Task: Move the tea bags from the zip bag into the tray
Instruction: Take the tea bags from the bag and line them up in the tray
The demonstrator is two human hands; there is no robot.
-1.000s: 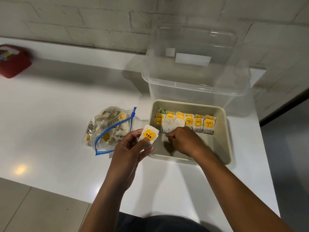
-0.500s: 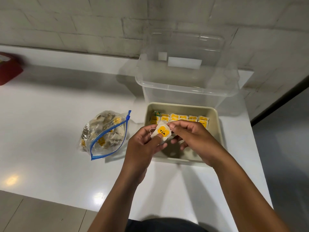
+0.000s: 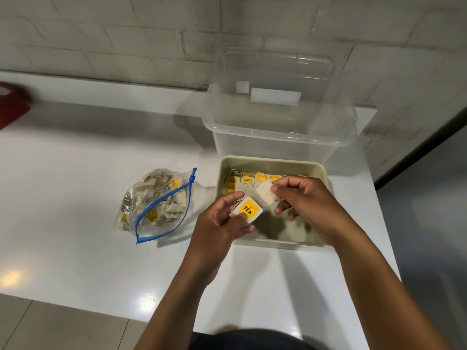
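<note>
On the white counter (image 3: 75, 198), the tray (image 3: 319, 170) already holds a row of tea bags (image 3: 252, 179) along its far side, its near part bare. The zip bag (image 3: 156, 203), left of it and unzipped, looks far from emptied. Above the tray's near-left corner, the left hand (image 3: 219, 223) pinches a yellow-tagged bag (image 3: 246, 210) and the right hand (image 3: 308, 205) pinches a plain one (image 3: 265, 194), neither yet placed.

Zip bag (image 3: 156, 205) left of tray (image 3: 274, 161), clear bin (image 3: 278, 127) behind
</note>
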